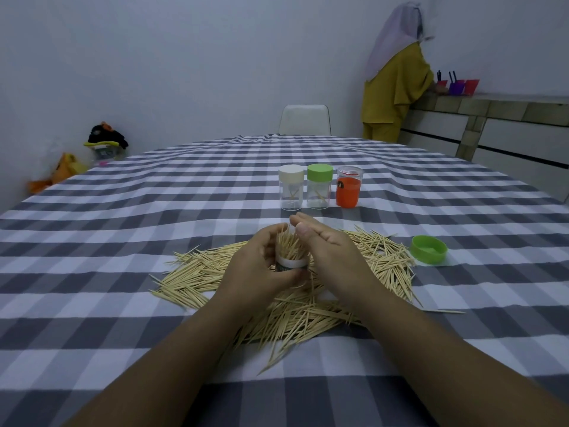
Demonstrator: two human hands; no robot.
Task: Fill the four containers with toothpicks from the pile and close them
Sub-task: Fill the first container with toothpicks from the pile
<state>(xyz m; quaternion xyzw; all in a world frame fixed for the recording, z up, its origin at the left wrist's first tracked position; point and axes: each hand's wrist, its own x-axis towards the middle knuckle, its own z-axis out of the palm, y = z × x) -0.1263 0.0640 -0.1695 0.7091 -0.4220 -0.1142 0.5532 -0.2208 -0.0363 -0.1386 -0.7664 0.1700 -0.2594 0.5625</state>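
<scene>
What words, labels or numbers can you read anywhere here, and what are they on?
No text can be read.
Orange container: a small dark mark near the top of its label, too small to read.
Container in the left hand: a white band with a dark strip below, mostly covered by fingers, unreadable.
White-lid container and green-lid container: clear walls, no label visible.

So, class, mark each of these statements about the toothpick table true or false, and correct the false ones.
1. The left hand holds an open container of toothpicks. True.
2. Three containers stand in a row beyond the pile. True.
3. The loose green lid lies left of the pile. False: it lies to the right.
4. The white-lidded container is packed full. False: only a few toothpicks show inside.
5. The right hand grips the loose lid. False: it is at the held container.
</scene>
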